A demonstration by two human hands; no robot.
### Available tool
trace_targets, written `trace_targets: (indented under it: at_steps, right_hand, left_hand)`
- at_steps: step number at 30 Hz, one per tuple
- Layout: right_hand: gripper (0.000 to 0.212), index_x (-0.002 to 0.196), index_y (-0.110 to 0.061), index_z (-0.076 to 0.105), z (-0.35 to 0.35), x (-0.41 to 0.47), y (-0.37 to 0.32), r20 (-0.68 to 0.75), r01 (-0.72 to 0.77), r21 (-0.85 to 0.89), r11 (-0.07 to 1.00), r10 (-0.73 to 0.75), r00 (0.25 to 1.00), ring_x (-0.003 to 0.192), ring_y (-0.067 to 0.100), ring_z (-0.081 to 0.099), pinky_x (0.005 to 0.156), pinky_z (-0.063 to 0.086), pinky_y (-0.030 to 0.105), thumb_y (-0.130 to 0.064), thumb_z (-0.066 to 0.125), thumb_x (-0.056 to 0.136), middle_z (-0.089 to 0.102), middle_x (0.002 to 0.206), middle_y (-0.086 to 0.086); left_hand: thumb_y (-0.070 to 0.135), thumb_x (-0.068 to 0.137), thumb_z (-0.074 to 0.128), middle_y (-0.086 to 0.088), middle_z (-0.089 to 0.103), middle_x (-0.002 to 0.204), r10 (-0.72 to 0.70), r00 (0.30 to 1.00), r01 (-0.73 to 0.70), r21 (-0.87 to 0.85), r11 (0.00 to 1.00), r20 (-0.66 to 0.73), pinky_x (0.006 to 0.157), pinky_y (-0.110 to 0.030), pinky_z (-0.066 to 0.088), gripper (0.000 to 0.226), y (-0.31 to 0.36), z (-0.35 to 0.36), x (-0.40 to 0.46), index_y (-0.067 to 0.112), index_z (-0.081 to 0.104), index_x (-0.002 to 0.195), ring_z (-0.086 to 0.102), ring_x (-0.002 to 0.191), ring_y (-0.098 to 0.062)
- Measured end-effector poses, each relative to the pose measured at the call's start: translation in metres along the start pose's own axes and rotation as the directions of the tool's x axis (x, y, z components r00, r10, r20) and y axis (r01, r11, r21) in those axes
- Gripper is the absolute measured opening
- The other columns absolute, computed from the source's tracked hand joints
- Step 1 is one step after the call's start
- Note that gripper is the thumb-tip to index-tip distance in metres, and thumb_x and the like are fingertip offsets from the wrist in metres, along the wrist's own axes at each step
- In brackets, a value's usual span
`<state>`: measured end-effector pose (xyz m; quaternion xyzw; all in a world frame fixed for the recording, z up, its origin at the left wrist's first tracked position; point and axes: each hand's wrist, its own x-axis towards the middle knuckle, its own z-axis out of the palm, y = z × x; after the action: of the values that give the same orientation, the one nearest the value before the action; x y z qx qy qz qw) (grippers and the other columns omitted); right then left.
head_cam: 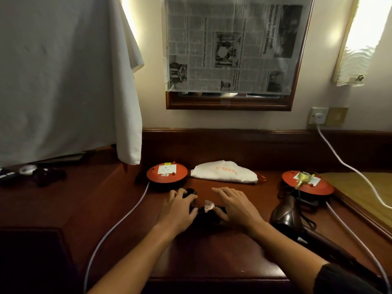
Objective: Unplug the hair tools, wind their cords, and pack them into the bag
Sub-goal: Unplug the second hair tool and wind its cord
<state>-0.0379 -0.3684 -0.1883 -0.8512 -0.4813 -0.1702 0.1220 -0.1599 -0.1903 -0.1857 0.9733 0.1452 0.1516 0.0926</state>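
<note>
A black hair tool with its bundled black cord (206, 216) lies on the wooden desk (212, 257) between my hands. My left hand (179, 209) curls its fingers round the tool's black end. My right hand (235, 205) rests on the cord bundle, thumb tucked against it and fingers extended forward. A white cloth bag (224, 172) with orange lettering lies flat just beyond. A brown hair dryer (286, 217) lies to the right, its black cord running to a gold plug (303, 179) seated in the right red extension reel (307, 185).
A second red extension reel (167, 174) sits left of the bag, its white cable (118, 221) trailing off the desk front. Another white cable (343, 162) runs from a wall socket (318, 116). White cloth (63, 81) hangs at left; dark items (45, 176) lie beneath it.
</note>
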Motion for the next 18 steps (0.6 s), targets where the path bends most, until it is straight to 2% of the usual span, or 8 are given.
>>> trace_targets:
  at_steps: [9,18]
  right_hand:
    - [0.053,0.139,-0.025,0.048,-0.060,-0.023,0.029,-0.092,-0.128,-0.121,0.984,0.117,0.989,0.125,0.021,0.052,0.109,0.033,0.036,-0.049,0.049,0.092,0.056,0.136,-0.003]
    - [0.052,0.139,-0.023,0.050,-0.088,-0.060,0.119,-0.129,-0.339,-0.178,0.924,0.320,0.939,0.126,0.018,0.052,0.108,0.035,0.036,-0.049,0.049,0.094,0.056,0.134,-0.005]
  left_hand:
    - [0.049,0.096,0.045,0.000,0.042,0.143,0.076,0.997,-0.077,-0.018,0.997,-0.033,0.103,-0.044,0.040,0.044,0.056,-0.023,0.024,0.037,0.049,0.139,0.035,0.131,-0.025]
    - [0.048,0.097,0.045,-0.003,0.047,0.136,0.202,0.979,-0.201,-0.096,0.975,-0.007,0.101,-0.045,0.041,0.041,0.145,-0.008,0.080,0.033,0.054,0.134,0.038,0.128,-0.026]
